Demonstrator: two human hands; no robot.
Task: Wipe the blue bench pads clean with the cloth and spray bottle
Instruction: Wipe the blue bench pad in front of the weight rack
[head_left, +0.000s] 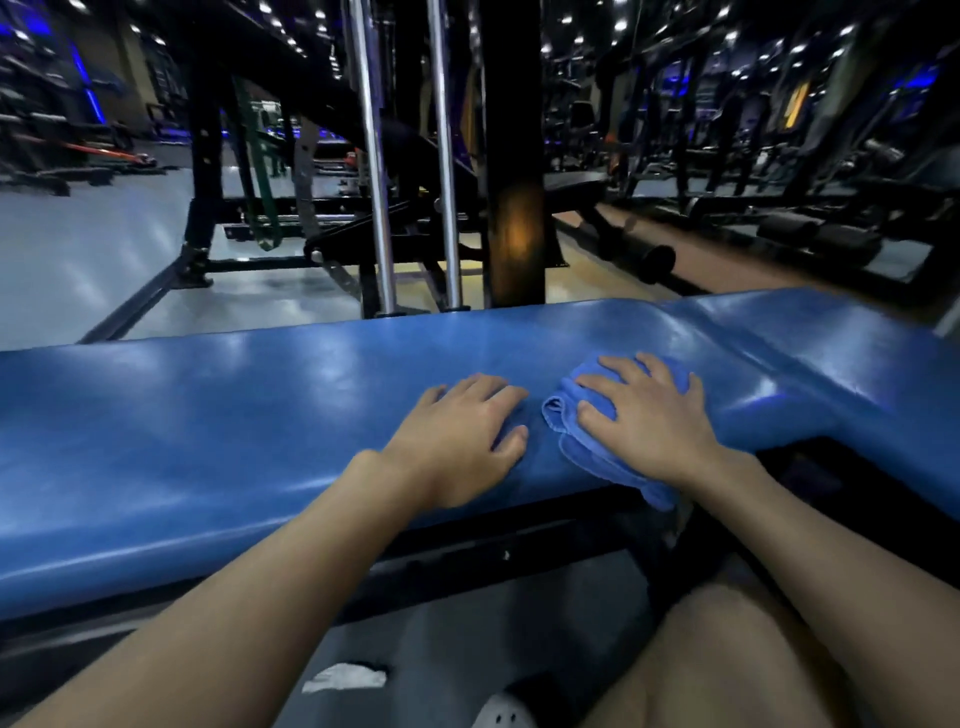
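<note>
starting nearest the body, a bare knee sits below the right forearm, and a white shoe and a white scrap lie low between the two arms. both forearms reach forward to the long blue bench pad. a black frame runs under the pad, just below the wrists. the left hand lies flat on the pad, palm down, fingers straight and slightly spread, holding nothing. just to its right, across a narrow strip of bare pad, the right hand presses palm down on the blue cloth, fingers spread and nearly straight, not curled round it. the cloth is bunched beneath that hand on the pad's top, its folds showing at the thumb side and one end draped over the near edge below the wrist. further right of the right hand a seam divides this pad from a second blue pad. beyond the fingertips, two chrome rods stand upright behind the pad's far edge, ahead of the left hand, and a thick black post rises ahead of the gap between the hands. past these, dark gym machines stand blurred on a pale floor.
</note>
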